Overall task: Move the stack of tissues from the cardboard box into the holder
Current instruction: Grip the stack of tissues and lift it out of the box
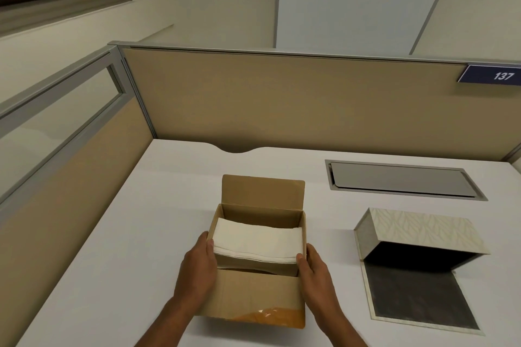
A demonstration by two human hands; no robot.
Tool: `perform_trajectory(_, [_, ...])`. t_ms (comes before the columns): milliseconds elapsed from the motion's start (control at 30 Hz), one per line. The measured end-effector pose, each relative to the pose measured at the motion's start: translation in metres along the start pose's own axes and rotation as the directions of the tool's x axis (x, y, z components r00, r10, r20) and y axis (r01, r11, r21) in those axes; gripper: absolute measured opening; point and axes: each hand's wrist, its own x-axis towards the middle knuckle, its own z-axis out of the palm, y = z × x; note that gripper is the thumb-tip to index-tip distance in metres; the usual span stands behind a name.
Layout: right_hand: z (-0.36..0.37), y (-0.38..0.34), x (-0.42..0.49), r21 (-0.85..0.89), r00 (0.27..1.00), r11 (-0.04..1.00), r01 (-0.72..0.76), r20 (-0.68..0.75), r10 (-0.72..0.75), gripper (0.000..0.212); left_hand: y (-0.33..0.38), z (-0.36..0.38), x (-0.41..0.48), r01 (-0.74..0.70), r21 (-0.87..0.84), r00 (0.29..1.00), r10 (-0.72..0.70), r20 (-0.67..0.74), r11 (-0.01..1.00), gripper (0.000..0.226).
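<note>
An open cardboard box (262, 197) sits in the middle of the white desk, its far flap upright and its near flap folded down toward me. A stack of white tissues (258, 242) rests in it, the near end raised above the rim. My left hand (197, 270) grips the stack's left end, thumb on top. My right hand (313, 267) grips its right end the same way. The holder (420, 234), a patterned grey case with a dark lining, lies open to the right of the box, its lid propped up.
A grey metal cable hatch (403, 180) is set flush in the desk behind the holder. Tan partition panels (282, 98) close off the back and left sides. A blue sign reading 137 (493, 74) hangs at the upper right.
</note>
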Motion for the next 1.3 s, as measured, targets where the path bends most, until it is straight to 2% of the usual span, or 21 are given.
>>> perform_trajectory(100, [0.0, -0.003, 0.001, -0.197, 0.986, 0.976, 0.088, -0.124, -0.114, 0.062, -0.001, 0.001, 0.002, -0.112, 0.131, 0.992, 0.118, -0.043, 0.985, 0.054])
perform_trajectory(200, [0.001, -0.017, -0.001, -0.32, 0.915, 0.906, 0.276, -0.201, -0.35, 0.069, 0.007, 0.0, 0.007, -0.327, 0.21, 0.942, 0.336, -0.006, 0.921, 0.072])
perform_trajectory(267, [0.005, -0.025, 0.003, -0.378, 0.884, 0.839, 0.391, -0.1, -0.457, 0.07, 0.011, 0.004, 0.012, -0.412, 0.246, 0.911, 0.401, 0.098, 0.877, 0.078])
perform_trajectory(333, [0.01, -0.029, 0.008, -0.457, 0.869, 0.758, 0.466, 0.074, -0.49, 0.073, 0.013, 0.008, 0.017, -0.451, 0.298, 0.891, 0.402, 0.212, 0.841, 0.082])
perform_trajectory(433, [0.012, -0.034, 0.021, -0.594, 0.862, 0.631, 0.498, 0.265, -0.432, 0.08, 0.017, 0.01, 0.026, -0.461, 0.374, 0.877, 0.351, 0.327, 0.804, 0.085])
perform_trajectory(567, [0.015, -0.041, 0.038, -0.694, 0.856, 0.501, 0.516, 0.392, -0.339, 0.086, 0.019, 0.013, 0.034, -0.466, 0.441, 0.87, 0.306, 0.387, 0.767, 0.088])
perform_trajectory(767, [0.026, -0.043, 0.056, -0.706, 0.856, 0.485, 0.516, 0.439, -0.273, 0.069, 0.019, 0.02, 0.044, -0.492, 0.455, 0.848, 0.291, 0.442, 0.742, 0.094])
perform_trajectory(867, [0.029, -0.045, 0.063, -0.71, 0.854, 0.477, 0.519, 0.456, -0.251, 0.069, 0.019, 0.022, 0.048, -0.5, 0.451, 0.837, 0.28, 0.47, 0.74, 0.098])
perform_trajectory(1033, [0.028, -0.052, 0.074, -0.695, 0.856, 0.514, 0.503, 0.482, -0.185, 0.07, 0.017, 0.027, 0.051, -0.495, 0.461, 0.848, 0.293, 0.442, 0.737, 0.083])
perform_trajectory(1300, [0.03, -0.06, 0.094, -0.709, 0.858, 0.554, 0.437, 0.513, -0.022, 0.074, 0.014, 0.03, 0.053, -0.494, 0.456, 0.851, 0.303, 0.429, 0.74, 0.087])
